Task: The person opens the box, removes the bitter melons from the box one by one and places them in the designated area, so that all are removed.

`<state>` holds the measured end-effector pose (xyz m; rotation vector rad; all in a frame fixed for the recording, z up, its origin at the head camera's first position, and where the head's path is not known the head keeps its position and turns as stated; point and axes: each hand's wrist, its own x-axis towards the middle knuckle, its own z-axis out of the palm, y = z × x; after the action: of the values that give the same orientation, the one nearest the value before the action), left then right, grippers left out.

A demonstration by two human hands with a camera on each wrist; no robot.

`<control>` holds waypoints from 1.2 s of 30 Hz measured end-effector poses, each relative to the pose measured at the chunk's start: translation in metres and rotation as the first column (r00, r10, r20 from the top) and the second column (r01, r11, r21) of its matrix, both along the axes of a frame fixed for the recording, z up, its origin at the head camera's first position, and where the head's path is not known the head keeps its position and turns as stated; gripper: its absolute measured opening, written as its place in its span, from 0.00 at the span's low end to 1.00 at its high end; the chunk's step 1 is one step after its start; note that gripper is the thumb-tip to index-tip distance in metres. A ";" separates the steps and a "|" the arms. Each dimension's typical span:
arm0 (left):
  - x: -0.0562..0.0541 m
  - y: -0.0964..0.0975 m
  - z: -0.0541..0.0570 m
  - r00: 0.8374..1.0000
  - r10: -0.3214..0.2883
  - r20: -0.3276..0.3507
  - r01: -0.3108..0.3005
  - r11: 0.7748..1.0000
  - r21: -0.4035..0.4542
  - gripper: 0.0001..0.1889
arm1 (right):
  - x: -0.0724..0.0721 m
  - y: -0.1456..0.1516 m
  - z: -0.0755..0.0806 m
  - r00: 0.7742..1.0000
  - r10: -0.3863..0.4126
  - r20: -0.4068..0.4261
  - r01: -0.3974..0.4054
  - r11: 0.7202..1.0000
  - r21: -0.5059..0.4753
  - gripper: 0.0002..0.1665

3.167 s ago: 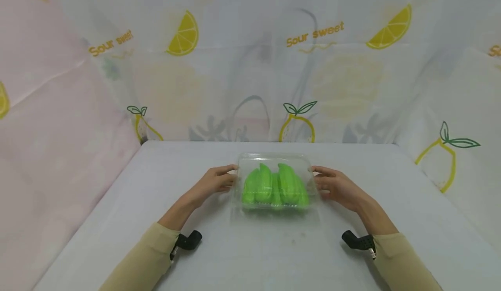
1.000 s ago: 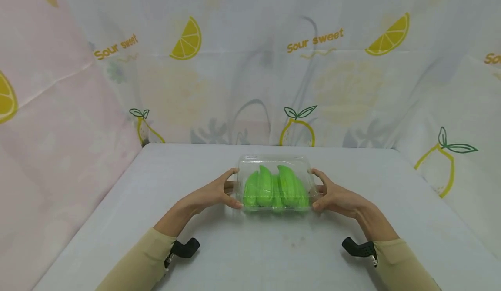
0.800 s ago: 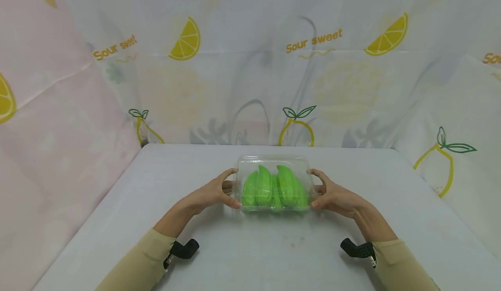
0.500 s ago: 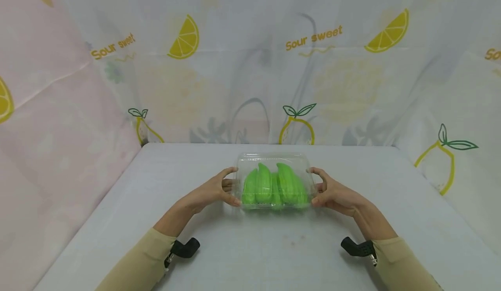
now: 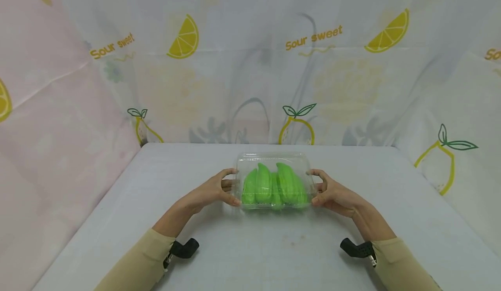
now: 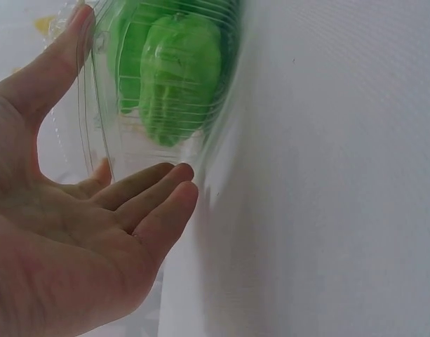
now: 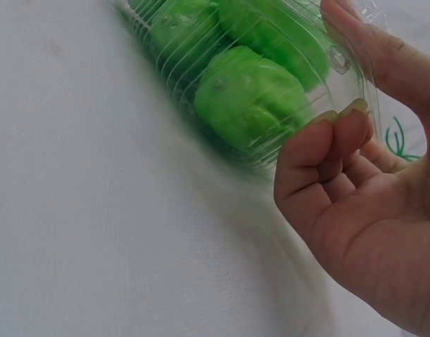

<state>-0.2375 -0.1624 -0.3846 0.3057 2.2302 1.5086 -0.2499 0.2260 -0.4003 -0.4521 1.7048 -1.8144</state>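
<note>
A clear plastic clamshell box stands near the table's middle, its lid down over several bright green, ridged, elongated pieces with pointed tips. My left hand holds the box's left side, thumb at the near corner and index finger towards the far corner. At the opposite side, my right hand grips it likewise. In the left wrist view the other fingers reach nearly straight to the ribbed wall. The right wrist view shows fingers curled against the box's end, by the rim.
The white table extends around the box. Behind it hangs a pale curtain printed with lemons and words, and further cloth closes in both sides. Black wrist devices sit at the beige sleeves.
Since the earliest frame, both thumbs have come round to the box's near corners and the clear strip in front of the box no longer shows. Over the last second the hands stay almost still.
</note>
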 end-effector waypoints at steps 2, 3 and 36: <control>0.001 0.001 0.001 1.000 0.008 0.000 -0.008 1.000 -0.003 0.54 | 0.000 0.000 0.000 1.000 0.002 0.002 -0.002 1.000 -0.007 0.50; 0.001 0.001 0.000 1.000 0.009 -0.001 -0.009 1.000 -0.006 0.53 | 0.000 0.000 0.000 1.000 0.003 0.003 -0.003 1.000 -0.011 0.50; 0.005 0.000 0.007 0.995 0.027 -0.094 -0.036 0.995 -0.093 0.49 | 0.000 -0.002 0.003 0.997 -0.074 -0.019 0.075 0.996 0.038 0.39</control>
<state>-0.2321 -0.1628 -0.3776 0.3187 2.3811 1.4257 -0.2502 0.2243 -0.3974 -0.3941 1.7874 -1.8306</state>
